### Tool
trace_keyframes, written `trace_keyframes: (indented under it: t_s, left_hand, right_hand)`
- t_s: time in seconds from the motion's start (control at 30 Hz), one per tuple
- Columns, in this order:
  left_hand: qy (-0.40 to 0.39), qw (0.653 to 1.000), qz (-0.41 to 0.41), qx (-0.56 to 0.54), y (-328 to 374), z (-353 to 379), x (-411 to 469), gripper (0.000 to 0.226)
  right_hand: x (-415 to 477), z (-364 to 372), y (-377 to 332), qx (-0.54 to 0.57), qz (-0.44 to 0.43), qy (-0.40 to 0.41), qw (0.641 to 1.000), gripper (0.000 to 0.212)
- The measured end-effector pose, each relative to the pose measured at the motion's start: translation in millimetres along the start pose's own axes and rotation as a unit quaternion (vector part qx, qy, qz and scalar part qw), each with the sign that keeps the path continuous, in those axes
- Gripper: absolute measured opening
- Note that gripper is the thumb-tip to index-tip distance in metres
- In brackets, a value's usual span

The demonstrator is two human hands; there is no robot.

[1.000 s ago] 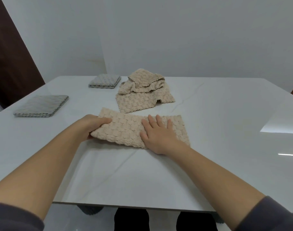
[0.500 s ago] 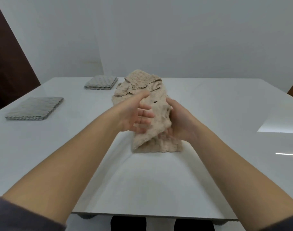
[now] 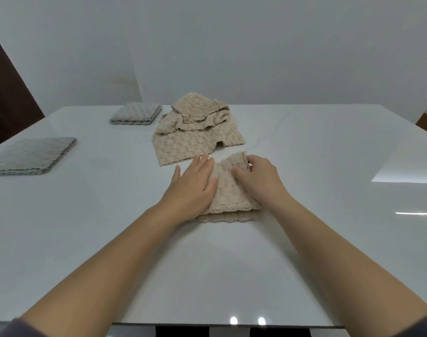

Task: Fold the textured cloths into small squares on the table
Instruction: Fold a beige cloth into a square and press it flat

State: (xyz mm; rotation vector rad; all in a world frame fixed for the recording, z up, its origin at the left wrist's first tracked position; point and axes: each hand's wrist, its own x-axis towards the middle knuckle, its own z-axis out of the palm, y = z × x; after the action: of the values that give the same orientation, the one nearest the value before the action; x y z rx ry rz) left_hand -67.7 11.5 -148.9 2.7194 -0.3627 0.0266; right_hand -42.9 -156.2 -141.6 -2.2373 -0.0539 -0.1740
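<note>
A beige textured cloth lies folded into a small square on the white table, in the middle. My left hand lies flat on its left half, fingers straight and pressing down. My right hand rests on its right side, and the fingers pinch the far right corner, which stands up a little. Behind it sits a pile of loose beige cloths, crumpled on top and spread flat below.
Two folded grey cloths lie on the left: one near the left edge, another at the back. The table's near edge runs along the bottom of the view. A white wall stands behind.
The cloth went from a long strip to being lifted and doubled over between both hands. It is now back down on the table as a small square, with both hands on top.
</note>
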Motion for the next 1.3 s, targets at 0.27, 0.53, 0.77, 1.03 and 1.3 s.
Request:
trace_keyframes:
  t_s: [0.27,0.53,0.77,1.03,1.3]
  left_hand:
    - [-0.062,0.994,0.002,0.088,-6,8,5,0.061]
    - [0.018,0.986,-0.045,-0.161,-11,-24,28,0.046]
    - [-0.029,0.969,-0.081,-0.233,-26,-40,5,0.022]
    - [-0.073,0.917,-0.192,-0.341,-18,-41,-11,0.027]
    - [-0.227,0.868,-0.23,-0.377,-18,-49,-19,0.026]
  right_hand:
    - [-14,11,7,-0.268,-0.026,0.022,0.963,0.066]
    - [-7,10,15,-0.25,0.007,-0.053,0.967,0.08]
    - [12,-15,24,-0.21,0.035,-0.06,0.975,0.102]
    - [-10,1,-11,-0.221,-0.15,-0.132,0.955,0.05]
    - [-14,18,4,-0.305,-0.151,-0.198,0.919,0.056]
